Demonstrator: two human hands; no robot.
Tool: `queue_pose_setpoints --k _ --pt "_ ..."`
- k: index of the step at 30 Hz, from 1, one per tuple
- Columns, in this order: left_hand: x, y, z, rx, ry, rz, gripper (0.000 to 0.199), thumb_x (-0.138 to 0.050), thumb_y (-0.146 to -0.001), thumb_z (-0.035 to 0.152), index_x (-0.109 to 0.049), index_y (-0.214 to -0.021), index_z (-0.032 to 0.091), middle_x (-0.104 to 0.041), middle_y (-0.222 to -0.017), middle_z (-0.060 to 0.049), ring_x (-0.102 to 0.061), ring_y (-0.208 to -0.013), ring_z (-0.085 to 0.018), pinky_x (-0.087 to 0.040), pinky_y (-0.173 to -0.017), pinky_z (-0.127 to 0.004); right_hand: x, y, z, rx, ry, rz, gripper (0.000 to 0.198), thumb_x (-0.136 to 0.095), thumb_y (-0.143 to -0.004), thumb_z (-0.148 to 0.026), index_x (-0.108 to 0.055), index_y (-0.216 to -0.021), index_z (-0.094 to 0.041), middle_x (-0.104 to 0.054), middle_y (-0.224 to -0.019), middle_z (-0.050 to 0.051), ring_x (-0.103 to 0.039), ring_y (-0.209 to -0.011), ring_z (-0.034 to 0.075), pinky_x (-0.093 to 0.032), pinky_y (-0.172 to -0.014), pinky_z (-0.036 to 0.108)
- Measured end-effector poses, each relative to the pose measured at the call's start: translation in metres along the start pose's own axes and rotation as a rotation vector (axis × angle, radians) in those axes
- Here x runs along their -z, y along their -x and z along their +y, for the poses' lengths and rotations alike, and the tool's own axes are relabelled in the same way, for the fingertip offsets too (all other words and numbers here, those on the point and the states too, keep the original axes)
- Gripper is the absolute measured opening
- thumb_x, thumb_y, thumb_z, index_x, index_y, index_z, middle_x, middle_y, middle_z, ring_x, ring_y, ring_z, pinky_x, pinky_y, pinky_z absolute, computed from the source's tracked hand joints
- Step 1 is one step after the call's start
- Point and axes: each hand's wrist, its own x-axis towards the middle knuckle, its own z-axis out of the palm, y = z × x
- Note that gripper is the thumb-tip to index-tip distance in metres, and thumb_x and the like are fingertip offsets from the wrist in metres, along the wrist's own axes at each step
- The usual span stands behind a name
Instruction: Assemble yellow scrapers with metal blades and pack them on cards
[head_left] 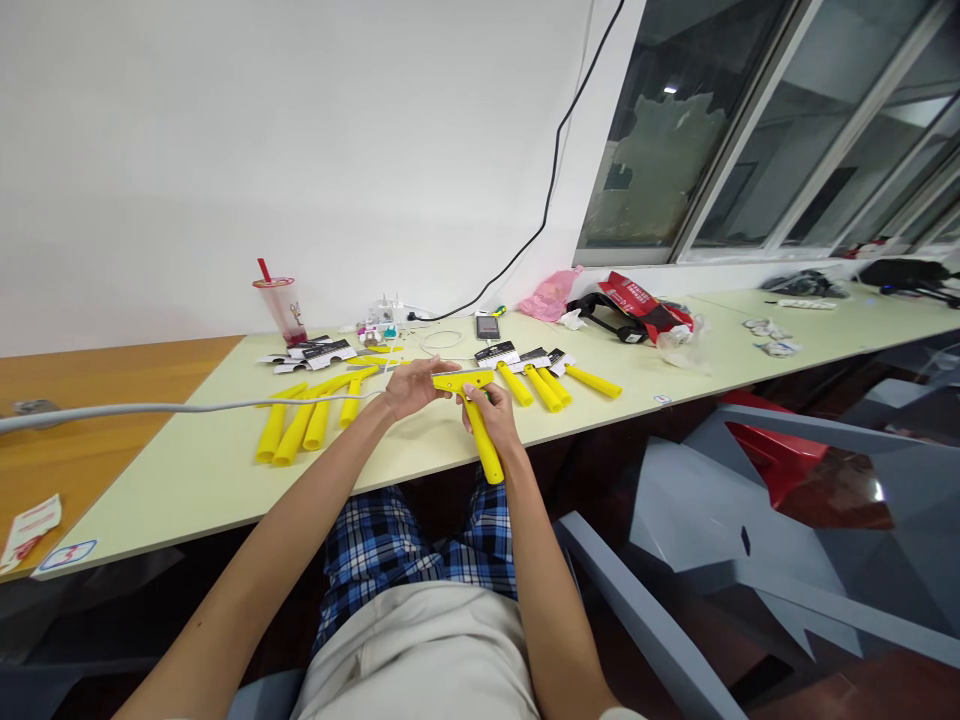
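A yellow scraper with a wide T-shaped head and a long tube handle is held over the table's front edge. Its head points away from me, and a thin metal strip runs along the far edge. My right hand grips it just below the head, thumb on top. A small bit of green and black shows by that thumb; I cannot make out what it is. My left hand pinches the head's left end, its fingertips partly hidden behind it. Left of my hands lie several yellow scraper handles, their open ends towards me.
Several yellow scrapers with black-and-white card sleeves lie to the right. More sleeves sit by a cup with a red straw. A phone-like device, a power strip and a red bag line the back. A grey cable crosses the left.
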Motion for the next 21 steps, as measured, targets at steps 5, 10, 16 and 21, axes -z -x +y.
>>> queue_pose_setpoints --k 5,10,16,21 --pt "0.002 -0.001 -0.002 -0.017 0.010 -0.003 0.038 -0.088 -0.083 0.049 -0.091 -0.093 0.012 -0.082 -0.098 -0.018 -0.071 -0.079 -0.024 -0.058 -0.070 -0.035 0.000 0.000 -0.001 -0.007 -0.009 0.009 0.041 -0.085 -0.088 -0.058 -0.069 -0.080 -0.021 -0.076 -0.084 0.001 -0.056 -0.041 0.009 -0.040 -0.039 0.027" --pt "-0.001 0.000 -0.005 -0.010 -0.002 -0.047 0.039 -0.091 -0.081 0.048 -0.090 -0.095 0.012 -0.081 -0.093 -0.017 -0.072 -0.081 -0.025 -0.057 -0.072 -0.035 0.001 0.000 0.000 0.002 -0.010 0.008 0.044 -0.084 -0.089 -0.061 -0.067 -0.080 -0.022 -0.076 -0.082 0.002 -0.055 -0.040 0.009 -0.040 -0.038 0.027" --pt "0.005 0.004 0.012 -0.085 -0.057 0.019 0.048 -0.086 -0.086 0.056 -0.088 -0.113 0.017 -0.080 -0.119 -0.017 -0.073 -0.098 -0.025 -0.057 -0.076 -0.031 0.002 0.001 -0.006 0.073 -0.006 0.097 0.041 -0.088 -0.087 -0.057 -0.069 -0.079 -0.021 -0.073 -0.077 0.001 -0.056 -0.038 0.009 -0.039 -0.035 0.025" --pt "0.040 0.017 0.049 -0.274 -0.281 0.343 0.046 -0.089 -0.085 0.055 -0.087 -0.114 0.019 -0.080 -0.113 -0.012 -0.069 -0.089 -0.017 -0.055 -0.077 -0.026 0.006 0.005 -0.028 0.218 -0.007 0.234 0.041 -0.085 -0.091 -0.055 -0.066 -0.078 -0.021 -0.073 -0.078 0.001 -0.055 -0.039 0.008 -0.040 -0.036 0.024"
